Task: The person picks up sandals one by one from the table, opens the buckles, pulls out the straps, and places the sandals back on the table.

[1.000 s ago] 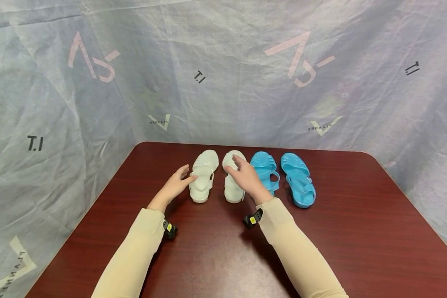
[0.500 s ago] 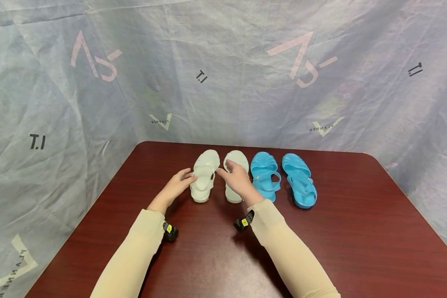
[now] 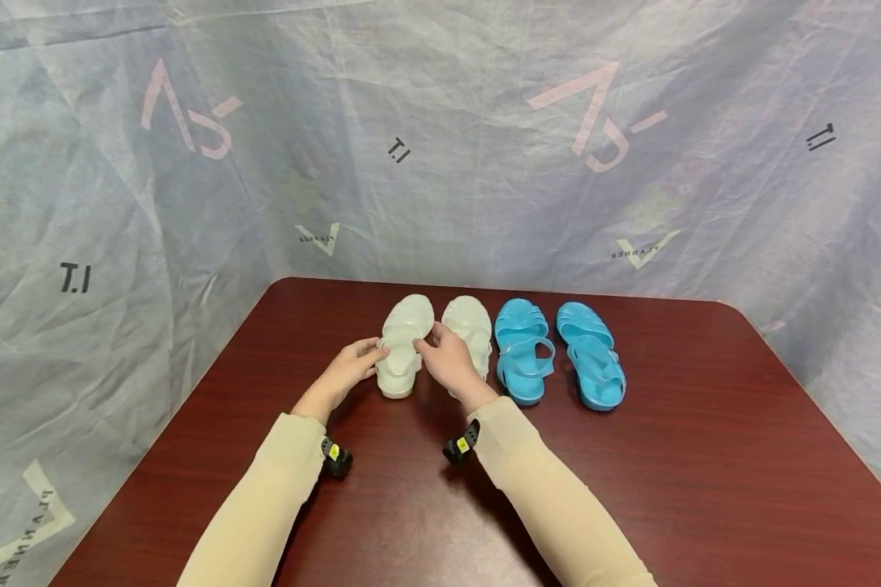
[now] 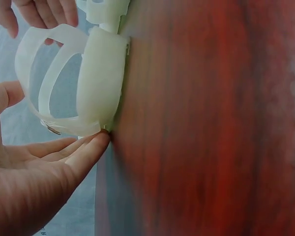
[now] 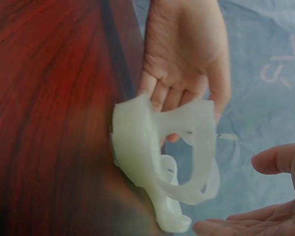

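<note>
Red-brown table: the left white sandal sits upright toward its far edge, the other white sandal just beside. My left hand, fingers extended, touches the outer side; my right hand, uncurled, is at the inner side (contact unconfirmed). Judged risk: one-sided pressure could skid the sandal; lifting by its flexible-looking heel strap could tip it.

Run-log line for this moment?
left grip: open, fingers touching left white sandal | right grip: open, beside same sandal, contact unclear | other white sandal: partly hidden by right grip | blue sandals: right, untouched
</note>
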Available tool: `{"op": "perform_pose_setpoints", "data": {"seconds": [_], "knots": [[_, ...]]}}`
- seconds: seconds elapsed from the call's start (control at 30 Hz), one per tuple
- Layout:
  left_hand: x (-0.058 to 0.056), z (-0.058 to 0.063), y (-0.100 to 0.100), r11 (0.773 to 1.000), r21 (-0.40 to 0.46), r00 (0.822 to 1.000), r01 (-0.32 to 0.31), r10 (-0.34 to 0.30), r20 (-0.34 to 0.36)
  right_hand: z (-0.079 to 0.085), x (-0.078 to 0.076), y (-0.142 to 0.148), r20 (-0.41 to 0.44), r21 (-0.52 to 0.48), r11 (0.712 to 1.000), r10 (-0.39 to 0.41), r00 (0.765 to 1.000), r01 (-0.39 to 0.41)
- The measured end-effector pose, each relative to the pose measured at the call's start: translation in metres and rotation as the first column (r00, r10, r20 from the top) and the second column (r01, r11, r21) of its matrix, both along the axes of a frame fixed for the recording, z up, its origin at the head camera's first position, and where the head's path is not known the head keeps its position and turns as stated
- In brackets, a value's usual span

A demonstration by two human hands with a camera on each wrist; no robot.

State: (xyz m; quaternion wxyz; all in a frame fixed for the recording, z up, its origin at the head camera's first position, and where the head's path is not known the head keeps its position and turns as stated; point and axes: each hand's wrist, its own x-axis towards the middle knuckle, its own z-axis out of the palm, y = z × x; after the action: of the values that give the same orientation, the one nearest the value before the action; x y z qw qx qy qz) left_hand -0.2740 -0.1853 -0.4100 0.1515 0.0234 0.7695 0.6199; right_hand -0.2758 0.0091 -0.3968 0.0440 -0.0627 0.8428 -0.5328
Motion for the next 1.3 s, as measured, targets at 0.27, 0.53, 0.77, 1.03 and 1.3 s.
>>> {"op": "perform_pose_setpoints", "data": {"seconds": [0.27, 0.53, 0.77, 1.03, 1.3], "knots": [[0.001, -0.004, -0.002, 1.000, 0.028, 1.000, 0.002, -0.002, 0.002, -0.010, -0.003, -0.010, 0.051, 0.010, 1.000, -0.005, 0.999, 0.005], [-0.015, -0.028, -0.008, 0.999, 0.035, 1.000, -0.006, 0.006, -0.010, -0.017, -0.001, -0.014, 0.143, -0.103, 0.993, -0.039, 0.989, 0.054], [-0.016, -0.028, -0.009, 1.000, 0.023, 1.000, -0.007, 0.008, -0.010, -0.022, -0.002, -0.019, 0.138, -0.111, 0.992, -0.050, 0.989, 0.066], [-0.013, -0.026, -0.008, 1.000, 0.006, 1.000, -0.022, 0.022, -0.006, -0.025, -0.001, -0.022, 0.180, -0.207, 0.977, -0.011, 0.984, 0.049], [-0.013, -0.026, -0.009, 1.000, 0.006, 0.999, -0.030, 0.030, 0.021, -0.030, -0.003, -0.024, 0.194, -0.236, 0.970, -0.007, 0.981, 0.054]]}}
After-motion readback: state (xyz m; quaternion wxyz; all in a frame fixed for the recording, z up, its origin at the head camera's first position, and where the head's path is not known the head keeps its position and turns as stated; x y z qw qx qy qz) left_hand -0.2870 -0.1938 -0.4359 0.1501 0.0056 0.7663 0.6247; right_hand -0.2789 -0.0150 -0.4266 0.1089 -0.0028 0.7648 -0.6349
